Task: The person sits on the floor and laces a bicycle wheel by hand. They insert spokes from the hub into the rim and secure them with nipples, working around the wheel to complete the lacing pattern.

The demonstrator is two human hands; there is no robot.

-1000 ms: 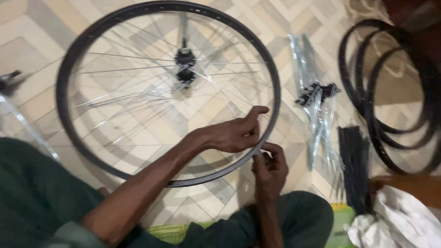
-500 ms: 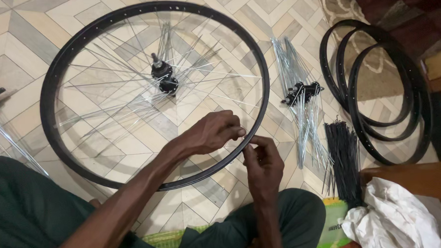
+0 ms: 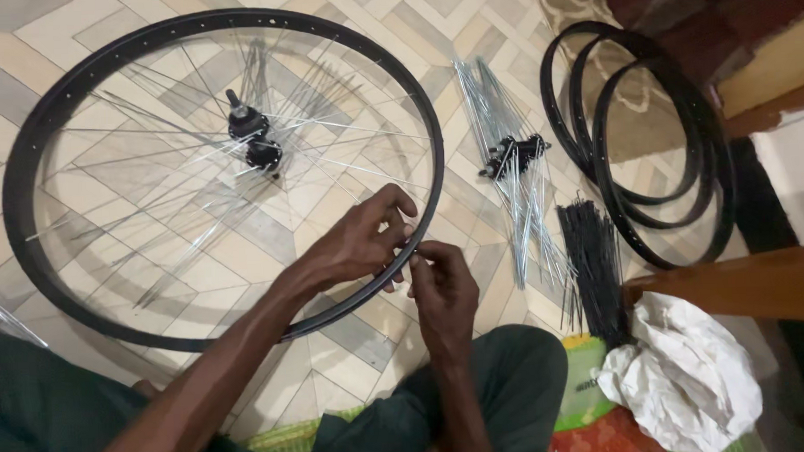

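Observation:
A black bicycle wheel rim [image 3: 25, 159] lies flat on the tiled floor, with thin silver spokes running to a dark hub [image 3: 255, 144] near its middle. My left hand [image 3: 358, 241] reaches over the near right part of the rim, its fingers curled on the rim and a spoke end. My right hand [image 3: 440, 283] sits just outside the rim, its fingertips pinched against the rim where a spoke meets it. What the fingertips pinch is too small to make out.
A bundle of loose silver spokes [image 3: 516, 186] with a second dark hub [image 3: 513, 153] lies right of the wheel. Black spokes [image 3: 590, 264] lie beside them. Several bare black rims [image 3: 649, 146] are stacked at the right. White crumpled paper [image 3: 683, 377] sits near a wooden edge [image 3: 734, 281].
The view has shifted, so the wheel sits further left and lower in view. Both hands stay at the same near right spot on the rim, fingers drawn closer together.

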